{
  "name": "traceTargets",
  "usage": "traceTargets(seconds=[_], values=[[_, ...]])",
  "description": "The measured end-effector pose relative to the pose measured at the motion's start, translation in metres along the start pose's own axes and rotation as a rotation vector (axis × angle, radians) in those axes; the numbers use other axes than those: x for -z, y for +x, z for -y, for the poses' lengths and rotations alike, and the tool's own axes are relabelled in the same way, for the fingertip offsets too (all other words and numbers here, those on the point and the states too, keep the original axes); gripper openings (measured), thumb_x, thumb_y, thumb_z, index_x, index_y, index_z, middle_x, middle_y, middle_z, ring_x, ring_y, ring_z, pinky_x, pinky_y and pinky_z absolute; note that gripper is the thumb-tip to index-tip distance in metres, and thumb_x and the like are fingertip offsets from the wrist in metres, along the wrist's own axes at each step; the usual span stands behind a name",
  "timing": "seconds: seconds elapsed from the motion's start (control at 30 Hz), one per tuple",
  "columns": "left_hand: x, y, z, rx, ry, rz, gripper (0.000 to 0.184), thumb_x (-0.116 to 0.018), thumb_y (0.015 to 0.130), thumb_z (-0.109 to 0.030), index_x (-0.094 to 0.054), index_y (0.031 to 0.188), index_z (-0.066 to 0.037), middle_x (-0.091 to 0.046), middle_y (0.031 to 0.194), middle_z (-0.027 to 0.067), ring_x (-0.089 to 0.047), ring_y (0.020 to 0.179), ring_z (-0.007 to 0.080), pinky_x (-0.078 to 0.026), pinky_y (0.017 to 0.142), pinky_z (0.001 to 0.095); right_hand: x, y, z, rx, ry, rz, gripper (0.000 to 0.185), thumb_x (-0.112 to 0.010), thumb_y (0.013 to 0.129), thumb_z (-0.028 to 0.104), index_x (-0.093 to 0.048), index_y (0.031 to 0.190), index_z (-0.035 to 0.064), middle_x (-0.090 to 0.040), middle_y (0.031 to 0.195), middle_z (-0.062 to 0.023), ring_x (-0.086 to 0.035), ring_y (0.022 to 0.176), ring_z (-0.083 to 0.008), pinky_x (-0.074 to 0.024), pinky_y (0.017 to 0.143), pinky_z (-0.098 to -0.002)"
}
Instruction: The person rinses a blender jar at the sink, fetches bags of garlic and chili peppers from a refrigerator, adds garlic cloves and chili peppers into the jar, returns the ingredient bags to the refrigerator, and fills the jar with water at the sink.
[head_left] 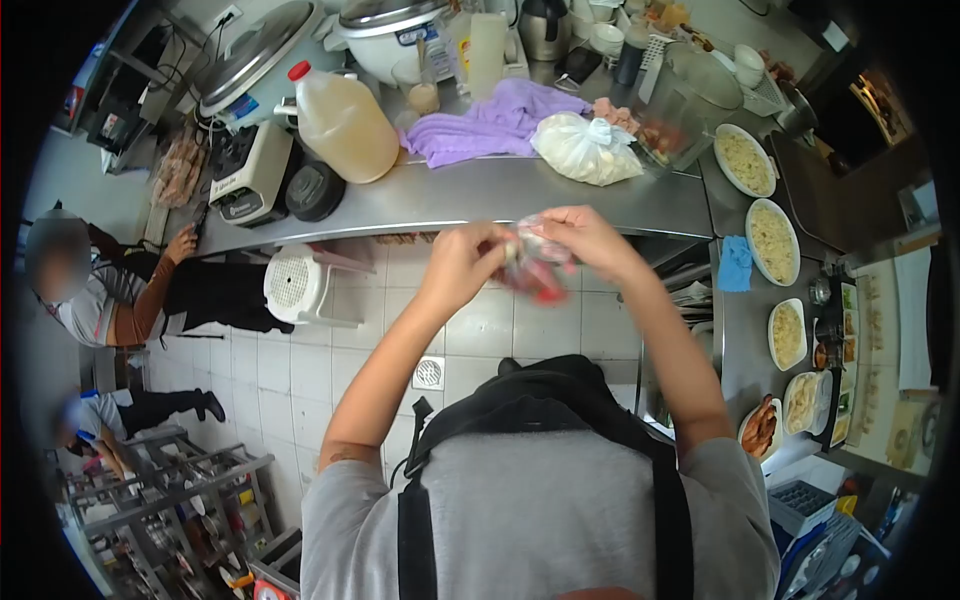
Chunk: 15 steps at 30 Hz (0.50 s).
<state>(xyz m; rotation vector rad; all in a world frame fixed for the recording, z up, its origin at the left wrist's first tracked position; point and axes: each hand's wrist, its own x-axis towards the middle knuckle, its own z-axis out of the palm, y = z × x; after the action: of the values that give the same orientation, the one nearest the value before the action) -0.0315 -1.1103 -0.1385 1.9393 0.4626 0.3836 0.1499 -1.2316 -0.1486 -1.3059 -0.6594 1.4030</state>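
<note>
Over the front edge of the steel counter point(450, 205), both my hands are on a small clear plastic bag point(535, 272) with something red in it. Motion blurs the bag, so its contents cannot be made out. My left hand point(468, 265) pinches it at the left, near the top. From the right, my right hand point(588, 240) has its fingers closed on the bag's upper part. Just beyond them on the counter sits a tied plastic bag of white food point(585, 150), beside a crumpled purple cloth point(490, 125).
A jug with a red cap point(345, 125) and a blender base point(250, 172) stand at the left. Oval dishes of pale food point(773, 243) line the right counter. A white stool point(297, 285) stands on the floor. Two people are at the left, one nearby point(110, 290).
</note>
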Motion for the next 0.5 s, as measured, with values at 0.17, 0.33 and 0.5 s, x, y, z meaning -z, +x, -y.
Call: traceTargets(seconds=[0.17, 0.33, 0.5], values=[[-0.024, 0.025, 0.041, 0.152, -0.123, -0.312, 0.023, -0.054, 0.085, -0.004, -0.063, 0.105, 0.003, -0.064, 0.079, 0.0028, -0.058, 0.065, 0.0073, -0.045, 0.057, 0.0206, -0.049, 0.026, -0.053, 0.355, -0.14, -0.511, 0.021, -0.055, 0.09, 0.011, -0.062, 0.108, 0.002, -0.065, 0.08, -0.0057, -0.06, 0.061, -0.0102, -0.0477, 0.05, -0.0236], [-0.041, 0.039, 0.071, 0.447, -0.728, -0.266, 0.029, -0.046, 0.087, -0.003, -0.06, 0.112, 0.002, -0.063, 0.093, 0.0111, -0.062, 0.069, 0.0137, -0.052, 0.059, 0.024, -0.036, 0.038, -0.043, 0.787, -0.901, -0.521, 0.032, -0.073, 0.066, 0.014, -0.065, 0.096, 0.0065, -0.066, 0.09, -0.0124, -0.063, 0.077, -0.0291, -0.0512, 0.065, -0.0367], [-0.061, 0.061, 0.069, 0.426, -0.6, -0.329, 0.023, -0.049, 0.088, -0.006, -0.059, 0.106, 0.005, -0.064, 0.088, 0.0122, -0.064, 0.071, 0.0146, -0.054, 0.058, 0.0265, 0.007, 0.065, -0.038, 0.765, -0.956, -0.441, 0.024, -0.066, 0.066, 0.011, -0.061, 0.089, 0.0064, -0.062, 0.078, -0.0111, -0.061, 0.073, -0.0301, -0.0503, 0.065, -0.0394]])
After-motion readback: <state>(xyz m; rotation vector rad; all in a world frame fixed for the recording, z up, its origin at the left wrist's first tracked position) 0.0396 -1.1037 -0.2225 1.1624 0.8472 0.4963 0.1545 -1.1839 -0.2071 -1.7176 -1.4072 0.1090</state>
